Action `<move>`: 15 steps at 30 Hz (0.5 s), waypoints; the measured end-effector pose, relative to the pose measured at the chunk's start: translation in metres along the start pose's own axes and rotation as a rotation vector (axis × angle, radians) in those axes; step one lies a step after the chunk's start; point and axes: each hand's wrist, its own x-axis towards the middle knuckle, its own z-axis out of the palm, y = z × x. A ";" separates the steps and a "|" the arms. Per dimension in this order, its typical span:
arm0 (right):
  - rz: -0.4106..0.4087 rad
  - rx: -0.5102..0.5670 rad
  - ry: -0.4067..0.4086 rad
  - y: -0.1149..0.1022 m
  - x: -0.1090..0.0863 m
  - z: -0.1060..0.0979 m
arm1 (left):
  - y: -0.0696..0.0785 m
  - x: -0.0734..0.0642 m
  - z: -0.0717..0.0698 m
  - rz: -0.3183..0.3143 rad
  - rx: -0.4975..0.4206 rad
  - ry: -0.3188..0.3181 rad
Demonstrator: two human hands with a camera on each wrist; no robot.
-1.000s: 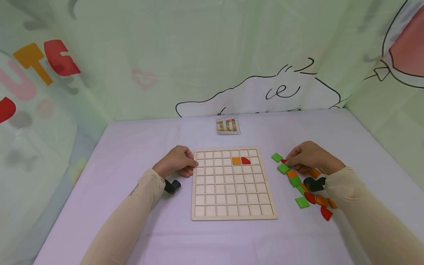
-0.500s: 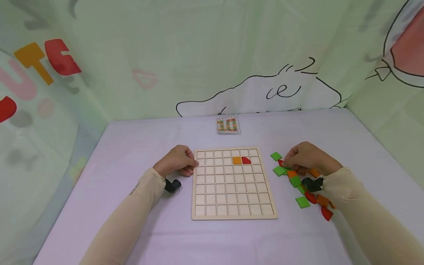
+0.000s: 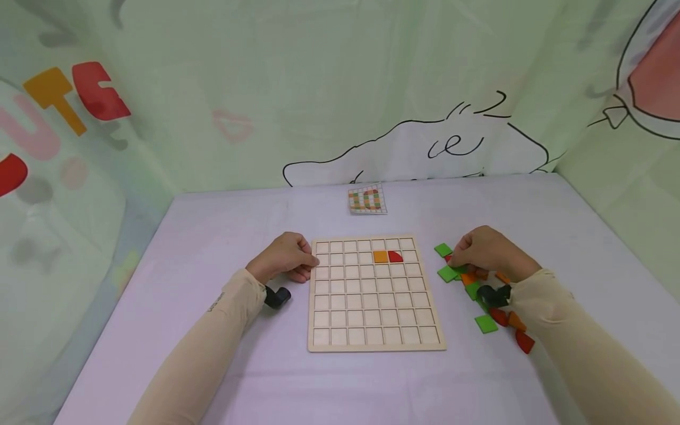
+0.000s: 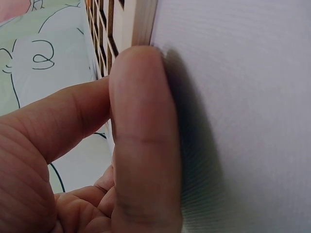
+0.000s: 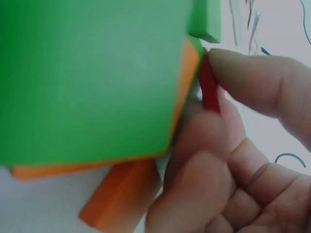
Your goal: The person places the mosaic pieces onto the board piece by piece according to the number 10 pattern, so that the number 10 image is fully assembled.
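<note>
A square wooden grid board (image 3: 371, 319) lies flat in the middle of the table, with an orange square tile (image 3: 380, 257) and a red quarter-circle tile (image 3: 395, 257) in its second row. My left hand (image 3: 284, 257) pinches the board's left edge; the left wrist view shows thumb and finger at the wooden rim (image 4: 141, 24). On the right, my right hand (image 3: 491, 251) is low over a loose heap of tiles. It pinches a red tile (image 5: 209, 85) between thumb and finger, seen edge-on in the right wrist view. Close by, a green square tile (image 5: 87, 82) overlaps an orange one.
Several loose tiles trail toward the front right, among them a green square (image 3: 486, 324) and a red quarter circle (image 3: 524, 341). Behind the board lies a small card (image 3: 367, 199) printed with a coloured grid pattern. A patterned curtain (image 3: 239, 88) backs the table.
My right hand has shifted slightly left over the heap, and a green tile there has slid left. The left hand stays on the board's edge.
</note>
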 end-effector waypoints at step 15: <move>-0.037 0.243 -0.059 -0.012 0.016 0.001 | -0.002 0.004 -0.001 0.001 -0.002 -0.006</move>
